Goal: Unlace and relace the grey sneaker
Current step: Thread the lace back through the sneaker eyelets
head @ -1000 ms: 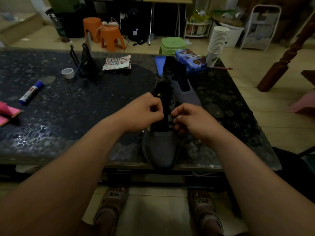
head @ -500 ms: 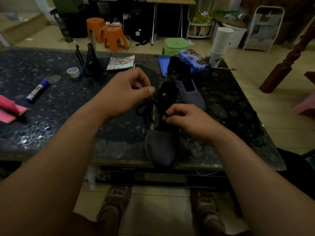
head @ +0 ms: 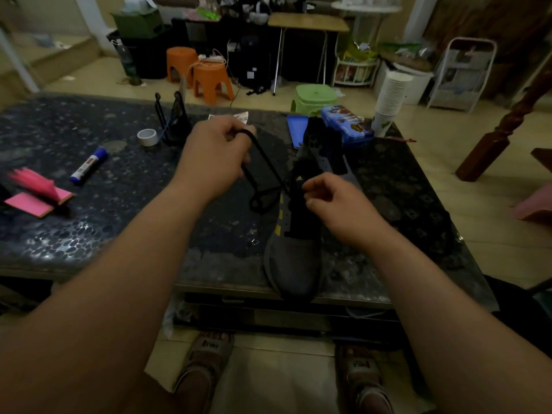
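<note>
The grey sneaker (head: 294, 264) lies on the dark stone table (head: 119, 210), toe toward me at the front edge, its black tongue raised. A second grey sneaker (head: 324, 150) lies just behind it. My left hand (head: 213, 156) is raised to the left of the shoe and grips a black lace (head: 265, 171), which runs down in a loop to the eyelets on the shoe's left side. My right hand (head: 334, 201) hovers over the tongue with its fingers loosely curled; I cannot see anything held in it.
On the table are a tape roll (head: 147, 137), a black wire stand (head: 173, 121), a glue stick (head: 89, 165), pink sticky notes (head: 35, 195), a blue pencil case (head: 346, 124) and a stack of paper cups (head: 388, 100). Stools stand beyond the far edge.
My left hand has lifted up and to the left, drawing the black lace out from the shoe. My right hand has come off the eyelets and loosened.
</note>
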Available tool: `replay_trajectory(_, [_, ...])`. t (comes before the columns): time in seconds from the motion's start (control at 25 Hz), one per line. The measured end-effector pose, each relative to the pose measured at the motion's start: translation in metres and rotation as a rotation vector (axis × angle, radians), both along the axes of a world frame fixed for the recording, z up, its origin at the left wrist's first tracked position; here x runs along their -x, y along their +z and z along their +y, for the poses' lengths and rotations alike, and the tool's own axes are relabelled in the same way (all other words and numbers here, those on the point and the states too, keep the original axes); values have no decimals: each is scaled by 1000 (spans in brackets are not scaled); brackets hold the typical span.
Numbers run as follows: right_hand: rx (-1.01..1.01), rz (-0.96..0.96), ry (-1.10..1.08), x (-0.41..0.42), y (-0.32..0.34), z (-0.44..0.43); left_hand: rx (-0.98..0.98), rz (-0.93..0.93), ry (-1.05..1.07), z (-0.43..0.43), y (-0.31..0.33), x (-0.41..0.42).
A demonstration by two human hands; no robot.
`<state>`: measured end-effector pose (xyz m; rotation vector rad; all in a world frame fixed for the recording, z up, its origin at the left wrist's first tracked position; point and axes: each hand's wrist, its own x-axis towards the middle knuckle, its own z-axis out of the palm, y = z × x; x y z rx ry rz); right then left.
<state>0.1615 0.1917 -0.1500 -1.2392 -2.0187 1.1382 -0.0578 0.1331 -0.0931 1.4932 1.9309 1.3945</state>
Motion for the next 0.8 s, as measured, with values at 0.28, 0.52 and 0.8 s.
replay_trajectory(0.28, [324, 283, 20, 12, 30, 13, 23, 229, -358, 90, 57, -39])
replay_trajectory(0.52, [441, 426, -531, -38, 4, 26, 394, 311, -29, 87, -73, 0])
replay_trajectory(0.8, [170, -78, -430, -52, -15, 18, 594, 706, -257, 102, -151, 17])
